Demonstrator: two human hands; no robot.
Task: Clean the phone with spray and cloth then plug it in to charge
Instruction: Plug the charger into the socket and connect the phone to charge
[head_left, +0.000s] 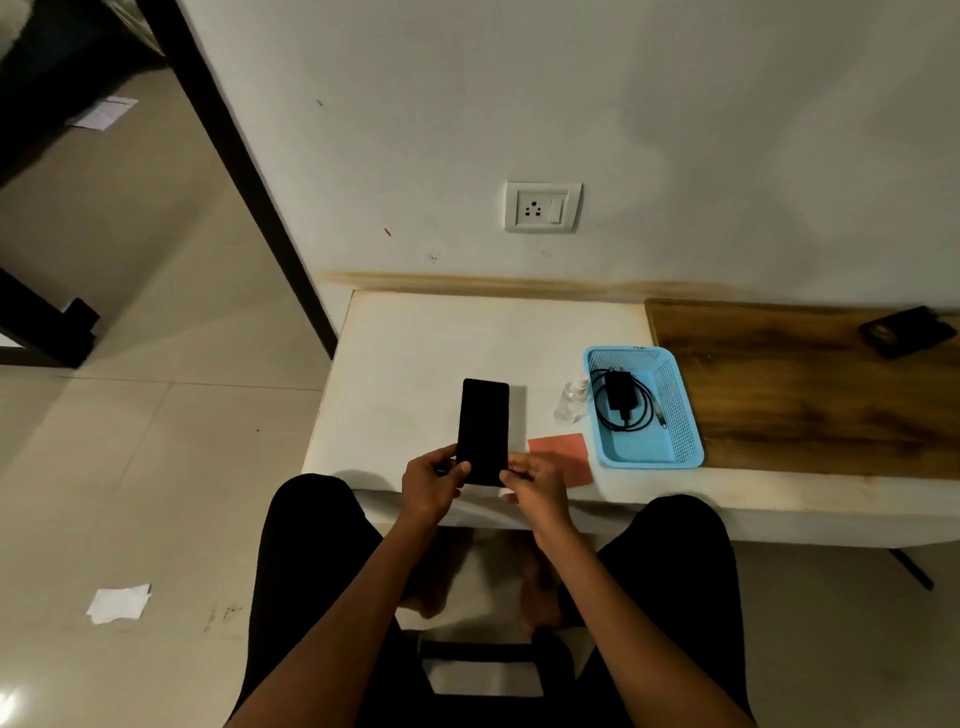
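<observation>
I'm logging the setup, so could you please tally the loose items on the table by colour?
Black: 3, namely the phone held in both hands, the charger with cable and a phone case.
Blue: 1, the basket.
Red: 1, the cloth.
Clear: 1, the spray bottle.
Total: 6.

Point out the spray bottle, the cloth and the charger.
spray bottle (570, 399): head view, on its clear body, beside the blue basket.
cloth (563, 453): head view, on the bare red patch right of the hands.
charger (619, 391): head view, on the black adapter block inside the basket.
</observation>
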